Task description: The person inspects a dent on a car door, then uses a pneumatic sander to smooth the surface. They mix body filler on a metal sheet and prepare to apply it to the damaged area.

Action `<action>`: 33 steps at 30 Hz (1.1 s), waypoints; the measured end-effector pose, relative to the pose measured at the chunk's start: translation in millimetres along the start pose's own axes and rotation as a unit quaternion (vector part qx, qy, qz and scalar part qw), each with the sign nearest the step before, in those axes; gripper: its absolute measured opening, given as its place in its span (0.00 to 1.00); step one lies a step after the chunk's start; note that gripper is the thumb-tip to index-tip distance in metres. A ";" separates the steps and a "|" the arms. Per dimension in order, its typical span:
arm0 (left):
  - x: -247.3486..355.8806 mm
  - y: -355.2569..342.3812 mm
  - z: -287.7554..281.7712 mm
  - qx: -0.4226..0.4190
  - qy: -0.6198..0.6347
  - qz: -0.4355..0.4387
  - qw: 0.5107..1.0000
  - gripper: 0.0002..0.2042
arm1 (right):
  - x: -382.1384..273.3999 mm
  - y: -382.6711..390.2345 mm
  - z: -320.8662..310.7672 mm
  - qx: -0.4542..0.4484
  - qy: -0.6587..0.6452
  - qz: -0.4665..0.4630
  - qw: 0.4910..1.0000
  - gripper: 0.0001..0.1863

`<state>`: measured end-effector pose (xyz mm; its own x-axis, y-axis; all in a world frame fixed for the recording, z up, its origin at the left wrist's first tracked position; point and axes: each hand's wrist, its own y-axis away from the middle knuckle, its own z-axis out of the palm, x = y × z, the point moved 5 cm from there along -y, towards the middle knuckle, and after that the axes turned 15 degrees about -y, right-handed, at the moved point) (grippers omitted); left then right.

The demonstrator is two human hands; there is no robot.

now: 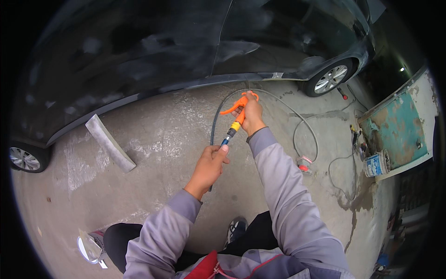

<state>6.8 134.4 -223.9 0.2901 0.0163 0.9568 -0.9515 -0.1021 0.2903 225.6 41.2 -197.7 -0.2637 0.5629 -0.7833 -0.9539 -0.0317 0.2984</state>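
The air gun (240, 117), an orange tool with a lever, is in the right hand (252, 114). The right-hand fingers are curled around its body; the lever projects to the left of this hand. A yellow and dark collar (235, 126) extends from the gun toward the left hand (208, 169).

The left hand is nearer the body than the right and is closed around the blue coupling (226, 140), its thumb lying along the part. The coupling and collar are in line between the two hands. Whether they are fully locked cannot be determined.

A grey hose (213, 124) passes below the left hand, arcs beyond the right hand and loops down to the right of it. Near the loop, a red and white part (304, 164) lies on the floor (162, 204).

A pale curved strip (110, 143) lies on the floor, well to the left of the left hand. A dark car (176, 51) with dull patches stands ahead of both hands. A bucket (377, 163) rests far to the right of the right hand, beside a worn green panel (399, 128).
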 end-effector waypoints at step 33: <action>-167.3 33.5 76.1 -0.423 -0.439 0.058 0.790 0.16 | 1.2 -57.3 -104.7 -0.156 0.215 0.087 0.960 0.20</action>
<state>-65.9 52.6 -375.4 -0.1995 -0.6790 0.7065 -0.5971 0.6559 0.4618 265.0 -42.8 -272.8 -0.3931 0.1357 -0.9094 -0.8690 -0.3780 0.3193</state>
